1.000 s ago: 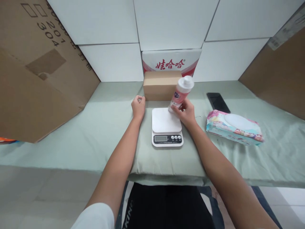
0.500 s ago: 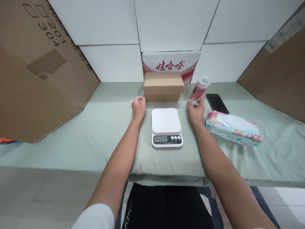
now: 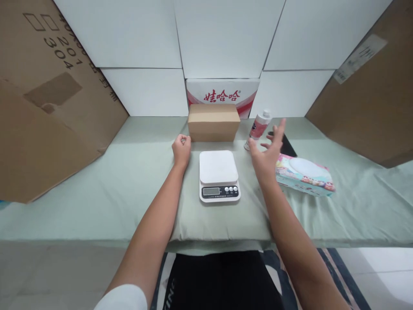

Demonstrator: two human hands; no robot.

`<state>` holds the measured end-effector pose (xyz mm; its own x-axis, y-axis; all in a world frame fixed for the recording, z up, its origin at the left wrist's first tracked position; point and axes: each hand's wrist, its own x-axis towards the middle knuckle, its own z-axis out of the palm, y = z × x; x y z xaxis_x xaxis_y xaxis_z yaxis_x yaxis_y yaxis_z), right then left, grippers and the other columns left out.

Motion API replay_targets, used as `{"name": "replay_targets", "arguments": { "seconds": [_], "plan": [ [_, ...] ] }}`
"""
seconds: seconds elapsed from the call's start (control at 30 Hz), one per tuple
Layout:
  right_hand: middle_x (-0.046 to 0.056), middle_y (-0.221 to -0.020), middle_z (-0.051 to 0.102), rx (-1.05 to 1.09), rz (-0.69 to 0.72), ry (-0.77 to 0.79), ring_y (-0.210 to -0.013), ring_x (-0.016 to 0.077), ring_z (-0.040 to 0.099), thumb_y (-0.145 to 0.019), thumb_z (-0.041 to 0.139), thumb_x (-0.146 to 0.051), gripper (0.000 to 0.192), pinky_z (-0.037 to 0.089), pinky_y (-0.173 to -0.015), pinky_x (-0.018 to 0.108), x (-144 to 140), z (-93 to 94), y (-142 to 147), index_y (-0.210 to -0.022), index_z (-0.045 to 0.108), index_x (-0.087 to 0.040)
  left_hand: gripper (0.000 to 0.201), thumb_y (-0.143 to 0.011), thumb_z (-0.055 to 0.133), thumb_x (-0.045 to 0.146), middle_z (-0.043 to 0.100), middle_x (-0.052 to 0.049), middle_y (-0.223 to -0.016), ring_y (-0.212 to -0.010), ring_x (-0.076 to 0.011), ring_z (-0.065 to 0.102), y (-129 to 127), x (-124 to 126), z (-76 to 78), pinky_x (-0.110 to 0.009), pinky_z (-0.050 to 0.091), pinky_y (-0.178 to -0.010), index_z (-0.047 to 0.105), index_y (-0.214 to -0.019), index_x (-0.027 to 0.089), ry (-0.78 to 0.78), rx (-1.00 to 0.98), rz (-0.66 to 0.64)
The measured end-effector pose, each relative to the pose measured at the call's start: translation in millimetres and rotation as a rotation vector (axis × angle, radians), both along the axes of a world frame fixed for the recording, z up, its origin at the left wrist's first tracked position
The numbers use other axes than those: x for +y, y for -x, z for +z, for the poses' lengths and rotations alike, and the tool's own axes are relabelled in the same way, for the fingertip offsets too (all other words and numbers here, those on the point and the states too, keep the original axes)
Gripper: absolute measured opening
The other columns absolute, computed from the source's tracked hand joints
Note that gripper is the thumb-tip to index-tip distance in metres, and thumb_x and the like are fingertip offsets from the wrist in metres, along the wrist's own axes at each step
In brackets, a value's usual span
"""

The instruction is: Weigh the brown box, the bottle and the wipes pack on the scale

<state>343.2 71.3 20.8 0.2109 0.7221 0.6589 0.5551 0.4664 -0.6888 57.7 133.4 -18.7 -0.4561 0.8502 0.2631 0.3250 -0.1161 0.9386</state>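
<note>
Your right hand (image 3: pixel 267 151) hovers with its fingers spread wide and nothing in its grip. The small pink bottle (image 3: pixel 258 128) stands on the green cloth (image 3: pixel 97 181) just beyond your fingertips, free of the hand and leaning slightly. Just right of that hand lies the pack of wet wipes (image 3: pixel 305 174), and behind the fingers a dark phone (image 3: pixel 288 147) is partly hidden. To the hand's left sits the white kitchen scale (image 3: pixel 219 175), its platform bare. Your left hand (image 3: pixel 181 147) is curled into a closed fist resting on the cloth, beside the scale's far left corner. Just beyond that fist stands the plain cardboard box (image 3: pixel 214 122), with a red-and-white printed carton (image 3: pixel 222 93) behind it against the white wall.
</note>
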Motion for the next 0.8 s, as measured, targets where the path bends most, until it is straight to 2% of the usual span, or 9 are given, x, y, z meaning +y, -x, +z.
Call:
{"name": "replay_targets", "arguments": {
  "seconds": [0.1, 0.17, 0.23, 0.3, 0.4, 0.5, 0.6, 0.67, 0.8],
  "plan": [
    [0.013, -0.163, 0.050, 0.014, -0.208, -0.107, -0.138, 0.0383, 0.059, -0.093, 0.069, -0.046, 0.091, 0.051, -0.113, 0.063, -61, 15.3, -31, -0.172, 0.025, -0.038, 0.026, -0.095, 0.058, 0.026, 0.032, 0.008, -0.050, -0.050, -0.0131, 0.028, 1, -5, 4.8, -0.030, 0.025, -0.059, 0.045, -0.072, 0.025, -0.093, 0.048, 0.040],
    [0.015, -0.157, 0.058, -0.009, -0.364, -0.211, -0.139, 0.0413, 0.061, -0.089, 0.074, -0.048, 0.087, 0.045, -0.119, 0.070, -93, 8.2, -76, -0.168, 0.038, -0.035, 0.025, -0.093, 0.060, 0.028, 0.030, 0.008, -0.052, -0.051, -0.0136, 0.029, -5, -14, 15.0, -0.031, 0.027, -0.060, 0.045, -0.073, 0.025, -0.204, 0.132, 0.034],
    [0.017, -0.152, 0.064, -0.036, -0.483, -0.143, -0.140, 0.0449, 0.062, -0.082, 0.079, -0.056, 0.082, 0.042, -0.119, 0.076, -111, -8.3, -131, -0.158, 0.055, -0.035, 0.020, -0.091, 0.063, 0.031, 0.039, 0.005, -0.059, -0.057, -0.0150, 0.040, -21, -28, 30.1, -0.031, 0.034, -0.064, 0.050, -0.077, 0.024, -0.332, 0.225, -0.063],
    [0.016, -0.151, 0.066, 0.051, -0.361, 0.099, -0.145, 0.0441, 0.059, -0.077, 0.081, -0.062, 0.079, 0.046, -0.119, 0.072, -118, -25.7, -181, -0.150, 0.062, -0.040, 0.017, -0.089, 0.067, 0.037, 0.058, -0.002, -0.076, -0.074, -0.0191, 0.056, -51, -46, 46.1, -0.032, 0.044, -0.076, 0.060, -0.089, 0.022, -0.420, 0.332, -0.272],
    [0.015, -0.161, 0.057, 0.115, -0.124, 0.441, -0.154, 0.0458, 0.048, -0.067, 0.088, -0.064, 0.103, 0.046, -0.124, 0.067, -116, -41.0, -229, -0.160, 0.051, -0.038, 0.055, -0.085, 0.075, 0.056, 0.071, -0.012, -0.119, -0.110, -0.0283, 0.064, -114, -71, 61.5, -0.041, 0.049, -0.102, 0.065, -0.126, 0.021, -0.344, 0.570, -0.779],
    [0.013, -0.169, 0.048, 0.054, -0.059, 0.545, -0.159, 0.0498, 0.039, -0.062, 0.091, -0.065, 0.123, 0.042, -0.127, 0.067, -108, -44.1, -245, -0.168, 0.036, -0.034, 0.107, -0.078, 0.079, 0.068, 0.046, -0.019, -0.166, -0.154, -0.0368, 0.041, -178, -75, 61.4, -0.049, 0.037, -0.124, 0.036, -0.163, 0.020, -0.162, 0.765, -1.159],
    [0.013, -0.162, 0.056, -0.020, -0.050, 0.484, -0.151, 0.0508, 0.050, -0.060, 0.095, -0.059, 0.110, 0.051, -0.122, 0.059, -99, -45.3, -249, -0.158, 0.052, -0.035, 0.128, -0.077, 0.080, 0.060, 0.028, -0.020, -0.177, -0.163, -0.0391, 0.029, -219, -58, 51.4, -0.051, 0.033, -0.127, 0.005, -0.173, 0.019, 0.017, 0.815, -1.256],
    [0.012, -0.154, 0.063, -0.044, -0.019, 0.418, -0.139, 0.0495, 0.063, -0.059, 0.098, -0.054, 0.096, 0.059, -0.114, 0.058, -95, -47.3, -249, -0.147, 0.064, -0.036, 0.128, -0.077, 0.079, 0.054, 0.033, -0.020, -0.175, -0.159, -0.0396, 0.039, -232, -43, 44.2, -0.051, 0.039, -0.124, 0.001, -0.173, 0.021, 0.085, 0.766, -1.286],
    [0.009, -0.141, 0.071, -0.009, 0.071, 0.254, -0.119, 0.0426, 0.075, -0.061, 0.100, -0.047, 0.087, 0.069, -0.098, 0.056, -94, -48.6, -239, -0.142, 0.069, -0.037, 0.127, -0.071, 0.084, 0.050, 0.042, -0.021, -0.168, -0.153, -0.0390, 0.046, -227, -32, 38.3, -0.049, 0.044, -0.121, 0.016, -0.173, 0.017, 0.037, 0.619, -1.343]
  ]
}}
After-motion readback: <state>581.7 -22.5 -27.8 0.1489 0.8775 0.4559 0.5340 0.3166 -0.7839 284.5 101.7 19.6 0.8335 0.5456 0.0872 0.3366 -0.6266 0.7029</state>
